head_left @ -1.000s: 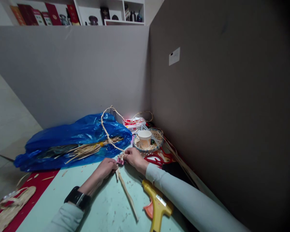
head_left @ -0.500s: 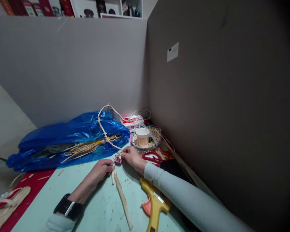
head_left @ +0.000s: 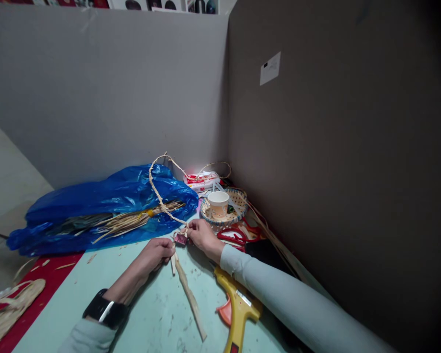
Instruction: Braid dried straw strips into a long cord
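My left hand [head_left: 155, 254] is closed on the loose straw strands [head_left: 187, 294] that trail toward me over the pale green table [head_left: 158, 318]. Close beside it, my right hand [head_left: 203, 235] pinches the same braided straw rope [head_left: 158, 193] where a small pink binder clip [head_left: 180, 239] grips it. From the clip the rope loops up and back over the blue plastic bag [head_left: 95, 208]. A black watch [head_left: 103, 310] sits on my left wrist.
A yellow hot glue gun [head_left: 238, 311] lies under my right forearm. A woven basket [head_left: 238, 201] holds a paper cup [head_left: 218, 202], with red scissors [head_left: 235, 236] in front. A straw bundle [head_left: 132, 223] pokes from the bag. Grey partition walls close the back and right. A woven straw piece [head_left: 7, 311] lies at left.
Both hands have stayed at the clip with small finger shifts. The loose strands on the table swung slightly. The camera tilted down a little.
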Demonstrator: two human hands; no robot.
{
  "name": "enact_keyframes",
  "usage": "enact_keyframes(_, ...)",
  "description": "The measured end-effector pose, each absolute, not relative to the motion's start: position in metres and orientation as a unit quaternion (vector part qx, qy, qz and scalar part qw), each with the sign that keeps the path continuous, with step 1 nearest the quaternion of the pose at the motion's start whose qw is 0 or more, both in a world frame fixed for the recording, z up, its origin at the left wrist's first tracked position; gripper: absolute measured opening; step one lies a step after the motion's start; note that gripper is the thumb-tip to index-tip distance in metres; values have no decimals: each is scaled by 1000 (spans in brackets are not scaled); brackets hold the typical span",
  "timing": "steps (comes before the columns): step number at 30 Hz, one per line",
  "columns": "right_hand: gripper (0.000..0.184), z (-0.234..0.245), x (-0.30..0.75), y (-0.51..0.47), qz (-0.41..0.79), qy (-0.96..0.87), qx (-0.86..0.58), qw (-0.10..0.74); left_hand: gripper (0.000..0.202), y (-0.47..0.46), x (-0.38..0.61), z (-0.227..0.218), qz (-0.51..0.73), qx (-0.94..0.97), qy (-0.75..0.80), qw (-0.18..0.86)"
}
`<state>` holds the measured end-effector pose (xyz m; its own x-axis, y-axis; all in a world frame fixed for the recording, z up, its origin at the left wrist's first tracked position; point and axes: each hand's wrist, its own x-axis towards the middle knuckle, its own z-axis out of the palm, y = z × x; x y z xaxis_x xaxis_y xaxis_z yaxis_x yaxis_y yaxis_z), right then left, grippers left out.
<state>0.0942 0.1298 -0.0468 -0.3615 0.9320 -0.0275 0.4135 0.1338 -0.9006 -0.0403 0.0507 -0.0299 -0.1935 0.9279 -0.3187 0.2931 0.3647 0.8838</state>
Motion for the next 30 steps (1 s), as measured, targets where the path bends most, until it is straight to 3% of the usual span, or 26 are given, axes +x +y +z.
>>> enact_keyframes(14, 13, -46, 93, 135, 447, -706, -476, 273, 12, 56, -36, -23, 327, 478, 675, 457)
enact_keyframes(30, 12, -47, 116, 134, 591, -722, -306, 189, 26, 9, -27, -34, 322, 453, 643, 527)
